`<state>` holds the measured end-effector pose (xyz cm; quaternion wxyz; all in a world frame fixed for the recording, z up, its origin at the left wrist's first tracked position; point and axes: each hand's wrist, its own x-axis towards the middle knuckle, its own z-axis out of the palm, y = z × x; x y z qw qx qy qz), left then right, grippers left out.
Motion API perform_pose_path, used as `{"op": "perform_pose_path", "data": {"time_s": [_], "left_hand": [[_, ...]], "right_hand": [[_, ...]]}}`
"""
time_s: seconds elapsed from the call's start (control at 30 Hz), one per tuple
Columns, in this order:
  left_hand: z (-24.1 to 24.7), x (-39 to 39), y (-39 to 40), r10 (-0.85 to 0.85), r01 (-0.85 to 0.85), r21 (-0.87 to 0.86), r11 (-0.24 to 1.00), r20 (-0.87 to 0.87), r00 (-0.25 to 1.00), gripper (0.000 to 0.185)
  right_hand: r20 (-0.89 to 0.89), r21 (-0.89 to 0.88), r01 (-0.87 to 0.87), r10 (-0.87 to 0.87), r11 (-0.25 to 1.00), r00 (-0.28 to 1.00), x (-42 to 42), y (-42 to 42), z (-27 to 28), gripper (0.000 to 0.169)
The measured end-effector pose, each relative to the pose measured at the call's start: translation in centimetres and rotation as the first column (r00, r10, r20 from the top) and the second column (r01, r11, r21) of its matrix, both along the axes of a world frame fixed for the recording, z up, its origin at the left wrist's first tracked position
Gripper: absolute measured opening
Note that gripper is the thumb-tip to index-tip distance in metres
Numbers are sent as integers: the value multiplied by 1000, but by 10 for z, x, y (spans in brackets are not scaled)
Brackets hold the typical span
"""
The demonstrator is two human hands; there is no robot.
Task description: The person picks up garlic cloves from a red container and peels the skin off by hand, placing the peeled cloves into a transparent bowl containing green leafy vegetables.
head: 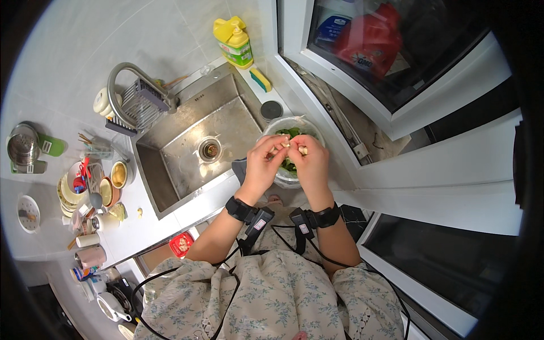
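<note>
Over a lined bin (290, 182) that holds green leaves (289, 165), my left hand (265, 159) and my right hand (309, 159) meet at the fingertips. A small pale piece, which looks like a garlic clove (286, 144), is pinched between them. Further pale pieces show within the curled fingers of both hands; which hand bears each one is hard to tell. Both wrists wear black straps with small devices and cables.
Left of the hands lies a stainless steel sink (170, 178) with a curved faucet (111, 91). A dish soap bottle (239, 49), a sponge (260, 80) and a dark round lid (271, 110) line its far side. Bowls and plates (68, 191) crowd the left counter. A window frame (357, 97) stands at right.
</note>
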<state>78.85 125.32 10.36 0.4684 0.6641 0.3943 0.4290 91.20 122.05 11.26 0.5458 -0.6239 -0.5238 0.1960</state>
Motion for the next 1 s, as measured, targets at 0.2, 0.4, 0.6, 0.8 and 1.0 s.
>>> {"op": "perform_pose_path", "data": {"time_s": [0.2, 0.4, 0.6, 0.8, 1.0], "left_hand": [[-11, 2, 6, -35, 213, -311, 926, 492, 870, 27], [-13, -3, 13, -62, 254, -340, 905, 485, 872, 32], [-20, 0, 9, -64, 212, -313, 926, 424, 904, 25], [-21, -5, 10, -58, 216, -337, 917, 421, 905, 14], [-14, -7, 11, -64, 267, -336, 903, 510, 858, 16]], "right_hand": [[-93, -59, 112, -117, 992, 989, 19, 1, -15, 10], [-92, -128, 105, -118, 986, 989, 28, -3, -11, 8], [-24, -42, -70, 69, 997, 997, 14, -3, 4, 14], [-138, 6, -148, 147, 989, 979, 17, -2, 0, 11], [-193, -15, -170, 164, 985, 967, 19, -3, 2, 10]]}}
